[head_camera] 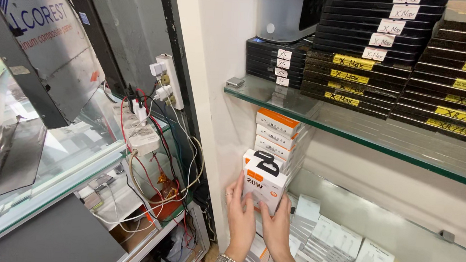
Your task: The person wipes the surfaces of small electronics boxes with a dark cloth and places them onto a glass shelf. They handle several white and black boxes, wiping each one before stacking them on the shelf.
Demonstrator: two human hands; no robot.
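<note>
Both my hands hold a small white box (265,182) with orange marks and a black hanger tab, low against the white wall under the glass shelf. My left hand (240,215), with a metal bracelet at the wrist, grips the box's left side. My right hand (276,225) supports its lower right corner. Just above the box sits a stack of similar white and orange boxes (277,132).
An upper glass shelf (352,127) carries stacks of flat black boxes (409,71) with white and yellow labels. White packages (334,245) lie on the lower shelf. Power strips (166,81) and tangled cables (161,164) hang at the left beside a glass counter (52,179).
</note>
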